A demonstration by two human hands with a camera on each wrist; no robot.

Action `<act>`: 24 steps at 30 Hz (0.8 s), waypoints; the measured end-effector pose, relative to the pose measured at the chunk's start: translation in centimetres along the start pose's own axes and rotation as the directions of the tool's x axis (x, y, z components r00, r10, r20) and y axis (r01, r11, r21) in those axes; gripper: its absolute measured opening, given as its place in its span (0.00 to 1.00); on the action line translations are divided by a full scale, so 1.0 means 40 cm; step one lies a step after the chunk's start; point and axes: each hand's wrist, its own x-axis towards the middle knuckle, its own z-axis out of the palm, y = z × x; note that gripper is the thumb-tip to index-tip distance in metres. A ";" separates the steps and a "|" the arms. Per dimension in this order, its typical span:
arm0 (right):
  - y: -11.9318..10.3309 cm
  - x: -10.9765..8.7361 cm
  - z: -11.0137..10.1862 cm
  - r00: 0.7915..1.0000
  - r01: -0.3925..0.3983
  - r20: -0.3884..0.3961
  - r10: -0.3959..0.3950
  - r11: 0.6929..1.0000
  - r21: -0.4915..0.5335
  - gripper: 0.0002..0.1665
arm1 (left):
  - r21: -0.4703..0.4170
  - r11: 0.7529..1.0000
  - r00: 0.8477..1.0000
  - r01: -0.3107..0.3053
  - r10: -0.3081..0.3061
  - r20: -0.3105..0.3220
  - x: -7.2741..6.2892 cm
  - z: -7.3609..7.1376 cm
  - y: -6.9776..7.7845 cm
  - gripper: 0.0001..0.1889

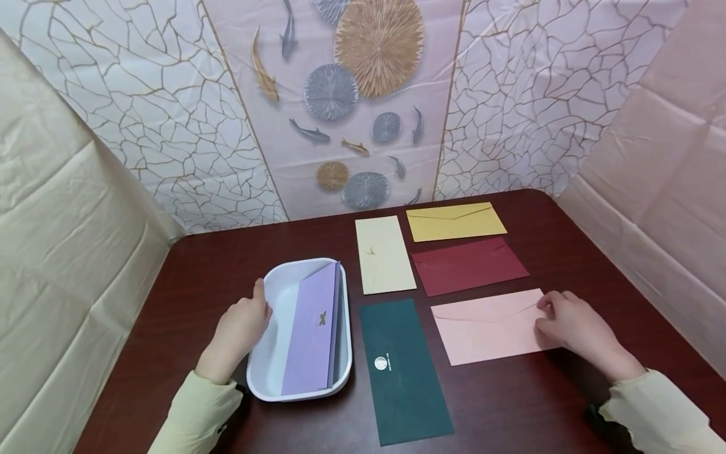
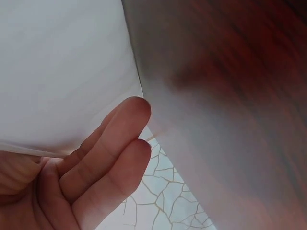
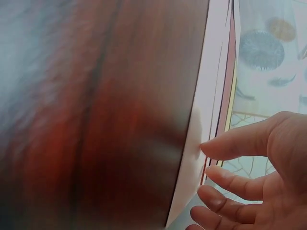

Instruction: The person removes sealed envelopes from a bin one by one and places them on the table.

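Note:
My left hand [image 1: 241, 325] grips the left rim of a white plastic tray [image 1: 271, 394]; in the left wrist view the thumb lies at the rim and the fingers [image 2: 117, 129] are outside the wall. Inside the tray a lavender envelope [image 1: 309, 334] with a small gold ornament leans on its long side, a darker envelope edge behind it. My right hand [image 1: 578, 328] is at the right end of a pink envelope [image 1: 488, 334] lying flat. In the right wrist view its thumb tip touches the envelope's surface, with the other fingers spread slightly apart from the thumb.
Between tray and pink envelope lies a dark green envelope [image 1: 405, 384]. Behind are a cream envelope [image 1: 388, 265], a dark red envelope [image 1: 467, 268] and a yellow envelope [image 1: 454, 227]. The brown table [image 1: 210, 271] is bordered by a patterned cloth [image 1: 170, 126] at the back and sides.

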 end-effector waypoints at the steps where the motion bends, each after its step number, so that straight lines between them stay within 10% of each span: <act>1: -0.006 0.003 0.002 1.000 0.012 -0.006 -0.012 1.000 0.002 0.21 | 0.000 1.000 1.000 0.002 -0.002 0.003 -0.001 -0.002 -0.002 0.29; 12: -0.141 0.064 0.011 0.982 0.186 -0.025 -0.185 0.981 0.061 0.21 | 0.004 1.000 1.000 0.008 -0.008 0.013 -0.027 -0.010 -0.021 0.29; 24: -0.519 0.222 -0.006 0.925 0.366 0.026 -0.378 0.909 0.200 0.23 | 0.012 0.999 0.999 0.032 -0.033 0.015 -0.062 -0.019 -0.048 0.29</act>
